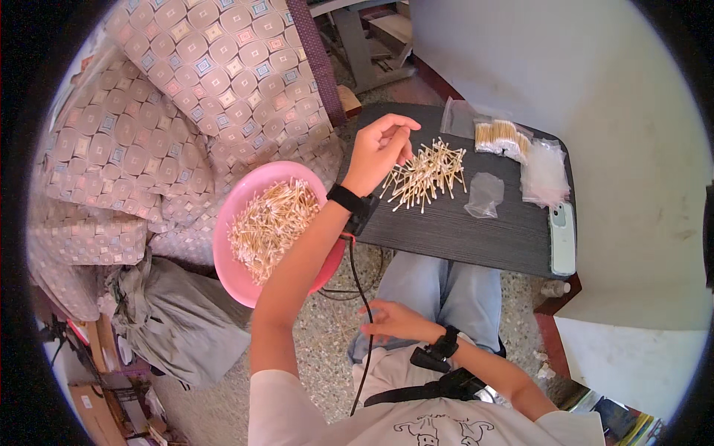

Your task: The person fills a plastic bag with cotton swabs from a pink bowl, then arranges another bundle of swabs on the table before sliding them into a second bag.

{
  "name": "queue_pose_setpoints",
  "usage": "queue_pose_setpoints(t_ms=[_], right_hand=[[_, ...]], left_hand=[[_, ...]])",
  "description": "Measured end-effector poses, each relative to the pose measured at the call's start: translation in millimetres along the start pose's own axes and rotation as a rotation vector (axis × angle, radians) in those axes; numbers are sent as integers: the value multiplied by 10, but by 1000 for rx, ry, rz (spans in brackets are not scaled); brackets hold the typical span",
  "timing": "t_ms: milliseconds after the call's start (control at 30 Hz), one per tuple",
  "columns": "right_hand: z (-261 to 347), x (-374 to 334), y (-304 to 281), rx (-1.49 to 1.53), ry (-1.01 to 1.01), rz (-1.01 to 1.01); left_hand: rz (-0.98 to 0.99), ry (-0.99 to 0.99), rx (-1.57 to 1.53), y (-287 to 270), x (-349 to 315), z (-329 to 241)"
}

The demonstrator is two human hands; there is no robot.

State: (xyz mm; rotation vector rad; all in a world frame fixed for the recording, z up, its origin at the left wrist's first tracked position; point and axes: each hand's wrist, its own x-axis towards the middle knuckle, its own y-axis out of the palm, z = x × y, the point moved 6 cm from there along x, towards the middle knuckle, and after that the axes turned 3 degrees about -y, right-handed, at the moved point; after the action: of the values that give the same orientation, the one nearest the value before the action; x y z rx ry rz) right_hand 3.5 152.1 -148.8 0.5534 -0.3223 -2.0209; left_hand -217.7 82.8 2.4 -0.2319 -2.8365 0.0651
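My left hand (381, 152) reaches over the black table (461, 241), beside a loose pile of cotton swabs (431, 175) with wooden sticks and white tips. Its fingers are curled in, and whatever they may hold is hidden. Below that forearm a pink basin (232, 269) holds a great heap of more cotton swabs (271, 227). Over my lap is my right hand (398, 321), fingers loosely apart and holding nothing. Right of the pile lies a clear plastic bag (485, 195). Farther back are bundled cotton swabs (500, 139) in clear plastic.
A stack of clear bags (545, 175) and a pale phone (563, 239) lie along the table's right edge, near the wall (632, 171). A black cable (362, 297) hangs between my arms. Patterned cushions (223, 67) and a grey cloth bag (186, 320) fill the left.
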Motion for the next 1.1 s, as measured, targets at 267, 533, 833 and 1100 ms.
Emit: queue_pose_setpoints(t_ms=[267,533,833,1100], right_hand=[[1495,-67,-540,-575,-858,-794],[1581,-122,-638,-971,-841,-873],[1484,-223,-705,-1080,-773,-848],[1623,-473,-642,-1007,-838,-823]], left_hand=[[-68,53,-182,317,140,-241],[-372,429,603,304,197,-247],[-173,822,1590,934,176,-38],[-369,192,394,601,529,-6]])
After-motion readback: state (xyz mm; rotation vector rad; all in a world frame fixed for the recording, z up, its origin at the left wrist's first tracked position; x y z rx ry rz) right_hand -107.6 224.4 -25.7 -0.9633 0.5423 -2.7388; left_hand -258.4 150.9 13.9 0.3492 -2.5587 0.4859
